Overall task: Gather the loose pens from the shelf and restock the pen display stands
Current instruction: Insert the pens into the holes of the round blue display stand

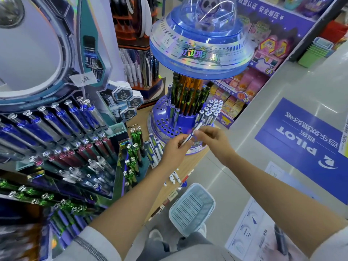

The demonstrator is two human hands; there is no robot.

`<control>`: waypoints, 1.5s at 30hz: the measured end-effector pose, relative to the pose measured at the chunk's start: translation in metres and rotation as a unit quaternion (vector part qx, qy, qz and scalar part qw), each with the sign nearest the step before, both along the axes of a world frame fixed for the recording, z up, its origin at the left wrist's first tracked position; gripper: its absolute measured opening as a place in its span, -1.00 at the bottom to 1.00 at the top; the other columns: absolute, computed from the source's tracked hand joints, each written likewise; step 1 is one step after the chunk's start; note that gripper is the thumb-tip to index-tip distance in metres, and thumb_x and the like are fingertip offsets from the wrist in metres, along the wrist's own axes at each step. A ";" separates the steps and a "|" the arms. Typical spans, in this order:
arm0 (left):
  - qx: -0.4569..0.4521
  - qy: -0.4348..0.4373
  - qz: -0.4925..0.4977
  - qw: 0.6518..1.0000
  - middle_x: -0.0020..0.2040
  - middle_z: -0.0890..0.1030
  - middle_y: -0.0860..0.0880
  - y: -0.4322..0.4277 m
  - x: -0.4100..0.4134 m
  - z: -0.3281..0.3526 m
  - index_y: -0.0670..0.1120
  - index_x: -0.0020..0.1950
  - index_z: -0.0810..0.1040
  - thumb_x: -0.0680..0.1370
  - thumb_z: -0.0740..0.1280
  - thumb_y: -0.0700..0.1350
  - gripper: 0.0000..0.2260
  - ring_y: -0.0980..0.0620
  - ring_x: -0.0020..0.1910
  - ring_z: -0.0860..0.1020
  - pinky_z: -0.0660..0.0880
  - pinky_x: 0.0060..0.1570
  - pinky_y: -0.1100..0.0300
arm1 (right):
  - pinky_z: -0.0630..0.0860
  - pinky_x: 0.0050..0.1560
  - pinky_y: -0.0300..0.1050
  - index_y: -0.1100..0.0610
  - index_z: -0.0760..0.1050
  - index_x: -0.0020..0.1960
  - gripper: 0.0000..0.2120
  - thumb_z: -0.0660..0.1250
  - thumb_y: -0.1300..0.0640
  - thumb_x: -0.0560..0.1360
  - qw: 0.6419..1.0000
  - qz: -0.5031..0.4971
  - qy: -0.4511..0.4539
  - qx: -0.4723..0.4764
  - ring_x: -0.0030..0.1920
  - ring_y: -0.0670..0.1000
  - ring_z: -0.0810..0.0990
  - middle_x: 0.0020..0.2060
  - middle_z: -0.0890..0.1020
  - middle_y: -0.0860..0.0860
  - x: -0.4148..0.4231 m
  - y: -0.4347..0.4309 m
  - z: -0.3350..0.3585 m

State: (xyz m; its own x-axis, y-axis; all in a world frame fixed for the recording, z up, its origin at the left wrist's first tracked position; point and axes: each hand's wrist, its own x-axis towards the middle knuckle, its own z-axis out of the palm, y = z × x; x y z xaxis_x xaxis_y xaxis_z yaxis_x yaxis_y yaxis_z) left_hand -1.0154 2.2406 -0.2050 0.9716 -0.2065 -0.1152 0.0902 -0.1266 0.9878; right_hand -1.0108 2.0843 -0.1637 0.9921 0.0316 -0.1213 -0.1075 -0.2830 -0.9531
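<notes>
A white and blue pen [195,129] is held at a slant just in front of the round blue display stand [167,121], its top end near the stand's holes. My left hand [174,150] pinches its lower end and my right hand [211,137] pinches its middle. The stand carries white-capped pens [211,110] on its right side and dark green and orange pens [190,97] in its centre, under a blue saucer-shaped top [201,51]. Loose white and blue pens [155,149] lie on the wooden shelf [180,176] below my left hand, with more [174,177] near the shelf's edge.
A tall display rack [62,140] with rows of blue, red, clear and green pens fills the left. A light blue plastic basket [192,208] sits on the floor below the shelf. Boxed goods line a purple shelf [250,81] at the back right. A blue floor sticker [305,146] lies to the right.
</notes>
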 end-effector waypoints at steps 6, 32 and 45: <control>0.157 -0.087 0.023 0.984 0.09 0.54 -0.01 -0.013 0.007 0.010 -0.01 0.16 0.58 0.54 0.37 -0.05 -0.79 0.03 0.12 0.44 0.39 0.12 0.12 | 0.54 -0.23 -0.21 0.19 0.45 -0.15 -0.86 0.37 0.20 0.54 0.992 -0.106 -0.035 0.058 -0.27 -0.04 0.65 -0.33 0.66 -0.01 0.002 -0.030 0.015; 0.383 -0.099 -0.041 0.917 0.48 0.32 0.04 -0.009 0.010 -0.007 0.09 0.45 0.30 0.54 0.30 0.13 -0.50 0.02 0.51 0.12 -0.15 0.46 0.06 | 0.49 -0.24 -0.05 0.13 0.49 -0.22 -0.76 0.48 0.02 0.44 0.955 -0.182 -0.020 -0.235 -0.26 0.04 0.57 -0.32 0.62 0.03 0.038 -0.029 -0.018; 0.309 -0.182 0.174 0.917 0.17 0.51 -0.03 -0.018 -0.018 -0.010 -0.07 0.21 0.53 0.49 0.36 -0.15 -0.71 -0.05 0.23 0.40 0.33 0.24 0.09 | 0.34 -0.34 -0.02 0.22 0.37 -0.31 -0.56 0.32 -0.10 0.54 0.993 0.000 -0.046 -0.112 -0.41 0.05 0.36 -0.42 0.46 0.26 0.012 -0.043 -0.027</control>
State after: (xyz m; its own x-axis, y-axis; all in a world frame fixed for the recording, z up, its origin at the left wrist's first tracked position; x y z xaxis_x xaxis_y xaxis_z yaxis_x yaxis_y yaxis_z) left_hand -1.0337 2.2221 -0.2149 0.9636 0.1186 0.2398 -0.0909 -0.6979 0.7104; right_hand -0.9985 2.0417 -0.1903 0.9993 0.0133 -0.0336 -0.0229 -0.4883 -0.8724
